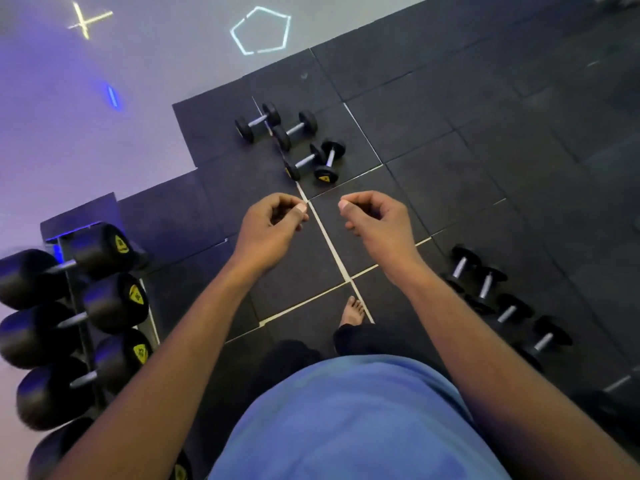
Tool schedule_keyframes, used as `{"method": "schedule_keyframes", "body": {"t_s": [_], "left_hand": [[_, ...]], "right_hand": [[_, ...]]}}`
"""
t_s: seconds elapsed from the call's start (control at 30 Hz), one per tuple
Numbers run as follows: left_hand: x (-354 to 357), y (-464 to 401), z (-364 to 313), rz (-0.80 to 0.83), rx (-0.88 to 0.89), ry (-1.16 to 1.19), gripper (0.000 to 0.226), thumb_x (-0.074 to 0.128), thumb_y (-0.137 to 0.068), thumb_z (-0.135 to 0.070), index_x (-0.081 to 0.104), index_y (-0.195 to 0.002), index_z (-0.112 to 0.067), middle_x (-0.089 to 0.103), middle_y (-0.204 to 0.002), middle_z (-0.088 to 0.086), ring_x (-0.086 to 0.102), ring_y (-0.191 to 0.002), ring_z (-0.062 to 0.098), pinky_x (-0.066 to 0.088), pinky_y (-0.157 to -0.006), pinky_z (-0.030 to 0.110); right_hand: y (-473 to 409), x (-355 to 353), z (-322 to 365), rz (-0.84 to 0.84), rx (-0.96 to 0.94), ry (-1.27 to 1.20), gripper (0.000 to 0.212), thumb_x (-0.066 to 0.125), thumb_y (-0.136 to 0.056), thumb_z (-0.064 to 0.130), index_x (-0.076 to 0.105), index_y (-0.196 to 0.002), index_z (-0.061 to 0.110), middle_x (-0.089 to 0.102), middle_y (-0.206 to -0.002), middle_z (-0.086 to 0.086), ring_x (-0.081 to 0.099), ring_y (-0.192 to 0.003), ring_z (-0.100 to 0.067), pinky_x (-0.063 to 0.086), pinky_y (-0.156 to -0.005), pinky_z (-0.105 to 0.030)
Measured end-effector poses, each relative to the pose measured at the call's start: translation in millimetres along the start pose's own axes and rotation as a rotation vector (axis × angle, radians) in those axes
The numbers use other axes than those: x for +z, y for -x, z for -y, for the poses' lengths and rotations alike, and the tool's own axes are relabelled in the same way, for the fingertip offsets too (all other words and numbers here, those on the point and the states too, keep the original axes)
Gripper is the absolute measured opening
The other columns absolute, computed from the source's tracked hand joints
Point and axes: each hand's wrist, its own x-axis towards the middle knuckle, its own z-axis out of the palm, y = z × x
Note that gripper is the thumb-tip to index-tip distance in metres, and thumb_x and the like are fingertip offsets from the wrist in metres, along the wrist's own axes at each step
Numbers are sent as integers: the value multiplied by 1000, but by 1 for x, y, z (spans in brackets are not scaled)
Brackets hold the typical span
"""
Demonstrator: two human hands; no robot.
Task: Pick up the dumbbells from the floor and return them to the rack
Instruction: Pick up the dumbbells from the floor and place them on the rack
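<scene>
dumbbells (294, 140) lie in a cluster on the floor (450, 150) ahead of me; my left hand (270, 223) and right hand (374, 220) hover empty, fingers curled, near the rack (81, 299).

The setting is a gym, specifically a free-weight area. Indicators: interlocking black rubber floor tiles (433, 174); a vertical rack (81, 306) at the left loaded with large black dumbbells carrying yellow end badges; smaller dumbbells (291, 140) lying loose on the floor; and geometric light shapes (261, 31) on the pale wall.
</scene>
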Motion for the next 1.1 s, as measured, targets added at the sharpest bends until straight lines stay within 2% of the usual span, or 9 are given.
{"method": "schedule_keyframes", "body": {"t_s": [0.1,0.23,0.37,0.47,0.6,0.8,0.9,1.0,1.1], "left_hand": [[-3,-77,-6,-18,-28,10,11,65,-101,-22,73,-105,-17,78,-92,-2,70,-79,8,53,-68,16],[-5,-189,9,-17,-102,47,16,64,-102,-25,73,-105,-11,78,-91,3,69,-77,9,55,-69,21],[-7,-313,42,-12,-135,70,25,59,-104,-32,70,-104,-10,77,-86,5,69,-72,9,51,-63,18],[-10,-420,81,49,-156,38,17,58,-104,-34,69,-102,-20,77,-86,3,69,-73,10,53,-66,25],[-3,-553,146,112,-225,-32,7,62,-98,-41,68,-98,-37,76,-90,-7,73,-86,14,62,-86,41],[40,-722,267,246,-365,-272,22,62,-96,-50,68,-112,-36,68,-89,-21,67,-91,5,49,-81,25],[71,-798,336,342,-383,-417,30,61,-97,-50,66,-119,-31,69,-98,-17,66,-97,11,46,-82,25],[105,-858,401,412,-326,-557,37,61,-96,-51,64,-123,-27,72,-110,-9,67,-105,18,50,-90,30],[153,-912,468,432,-275,-638,40,64,-92,-53,63,-122,-25,70,-122,-5,65,-113,21,51,-96,33]], "right_hand": [[-72,13,14,36,33,27,4,77,-94,23,79,-92,22,78,-85,-1,67,-72,-7,55,-70,-20],[-181,45,11,47,103,94,19,74,-96,35,78,-88,18,80,-89,-11,65,-70,-11,54,-72,-30],[-303,84,-6,40,198,132,26,69,-102,33,78,-94,10,78,-80,0,63,-68,-10,51,-66,-21],[-403,118,-33,-2,241,196,20,71,-100,33,76,-90,17,78,-80,4,68,-71,-8,58,-74,-30],[-521,157,-96,-83,355,270,17,77,-92,37,77,-92,20,79,-84,6,70,-76,-8,61,-89,-42],[-665,206,-212,-137,552,335,27,79,-86,48,76,-98,24,75,-89,14,71,-89,-9,59,-94,-33],[-729,224,-286,-113,626,360,34,78,-84,55,74,-100,25,73,-86,16,70,-86,-6,55,-91,-31],[-784,232,-356,-77,654,438,39,75,-84,58,71,-108,27,70,-85,18,71,-97,-13,50,-91,-29],[-836,232,-434,-75,619,585,46,71,-92,52,66,-127,22,71,-117,3,63,-121,-22,46,-97,-29]]}}
